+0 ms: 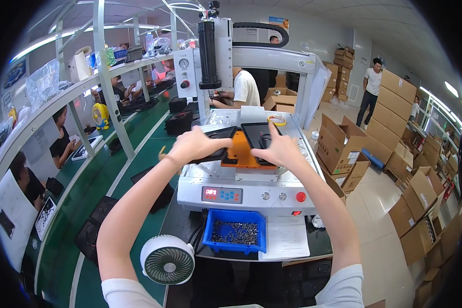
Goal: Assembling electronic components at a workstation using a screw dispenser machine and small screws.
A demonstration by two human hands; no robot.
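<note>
Both my arms reach forward to an orange fixture [238, 147] on the bed of a white bench machine. My left hand [196, 146] grips a black flat part [222, 134] at the fixture's left side, thumb laid over it. On the right, my right hand [282, 150] holds a black rectangular shell [253, 134] by its edge, index finger stretched along the side and thumb across the near end. A dark loop shows inside the shell. The undersides of both parts are hidden.
A black cylinder head [207, 54] hangs above the bed. In front stand a control panel [222, 194], a red button [301, 196], a blue bin [234, 248] of small dark pieces, papers [287, 237] and a white fan [168, 260]. Cartons [339, 143] stand at right; people work nearby.
</note>
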